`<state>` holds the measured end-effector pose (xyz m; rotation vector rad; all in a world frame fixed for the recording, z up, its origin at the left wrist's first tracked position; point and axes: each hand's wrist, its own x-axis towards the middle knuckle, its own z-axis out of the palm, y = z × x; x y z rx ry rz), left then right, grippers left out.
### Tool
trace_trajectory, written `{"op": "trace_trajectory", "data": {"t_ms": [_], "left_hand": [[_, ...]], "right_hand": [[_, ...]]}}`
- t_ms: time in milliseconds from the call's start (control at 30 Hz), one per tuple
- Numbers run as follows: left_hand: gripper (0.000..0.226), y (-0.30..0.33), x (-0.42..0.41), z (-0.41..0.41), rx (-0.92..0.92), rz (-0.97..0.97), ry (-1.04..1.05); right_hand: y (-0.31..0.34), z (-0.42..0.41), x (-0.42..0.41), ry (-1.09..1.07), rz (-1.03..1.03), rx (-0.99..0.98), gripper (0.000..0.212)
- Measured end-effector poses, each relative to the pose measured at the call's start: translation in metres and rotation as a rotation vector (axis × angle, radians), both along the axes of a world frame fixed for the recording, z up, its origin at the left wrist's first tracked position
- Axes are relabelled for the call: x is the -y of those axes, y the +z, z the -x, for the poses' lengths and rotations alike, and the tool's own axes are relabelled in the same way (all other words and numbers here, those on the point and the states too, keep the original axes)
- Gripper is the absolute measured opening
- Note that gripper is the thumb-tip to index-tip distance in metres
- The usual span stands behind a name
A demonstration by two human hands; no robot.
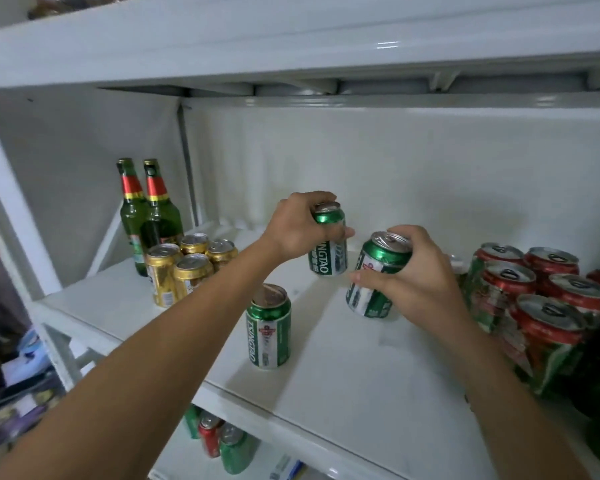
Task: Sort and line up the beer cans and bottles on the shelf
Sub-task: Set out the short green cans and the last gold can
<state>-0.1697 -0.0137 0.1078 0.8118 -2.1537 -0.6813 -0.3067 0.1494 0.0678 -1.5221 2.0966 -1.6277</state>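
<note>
shop stockroom: white metal shelf stocked with beer cans.

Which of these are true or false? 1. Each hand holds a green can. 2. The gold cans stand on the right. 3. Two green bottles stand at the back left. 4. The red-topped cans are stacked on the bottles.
1. True: the left hand grips one green can and the right hand another green can.
2. False: the gold cans stand on the left.
3. True: the two green bottles stand there upright.
4. False: the red-topped cans sit on the shelf at the right.
</note>
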Motion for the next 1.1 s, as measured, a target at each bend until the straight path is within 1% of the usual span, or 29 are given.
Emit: {"op": "trace_trajectory", "data": {"t_ms": [67, 167, 300, 467, 633, 833, 933, 1100], "left_hand": [[0.077, 0.002, 0.000, -0.015, -0.047, 0.023, 0.042], [0.074, 0.004, 0.001, -0.038, -0.098, 0.002, 0.095], [0.077, -0.003, 0.000, -0.066, -0.107, 0.015, 0.158], [0.077, -0.003, 0.004, -0.121, -0.204, -0.001, 0.218], [0.078, 0.003, 0.019, -0.192, -0.247, 0.005, 0.256], [0.070, 0.008, 0.043, -0.280, -0.165, 0.067, 0.246], [0.070, 0.004, 0.057, -0.316, -0.186, 0.044, 0.230], [0.065, -0.008, 0.085, -0.356, -0.186, 0.022, 0.182]], "right_hand": [[0.002, -0.003, 0.006, 0.026, -0.006, -0.008, 0.072], [0.005, -0.008, 0.015, 0.085, -0.005, -0.032, 0.073], [0.010, -0.019, 0.025, 0.116, 0.059, -0.029, 0.075], [0.029, -0.051, 0.039, 0.134, 0.121, -0.033, 0.079], [0.047, -0.100, 0.052, 0.136, 0.157, -0.070, 0.078], [0.055, -0.181, 0.074, 0.133, 0.183, -0.137, 0.077], [0.050, -0.225, 0.092, 0.162, 0.187, -0.140, 0.075], [0.031, -0.275, 0.128, 0.209, 0.132, -0.128, 0.062]]}}
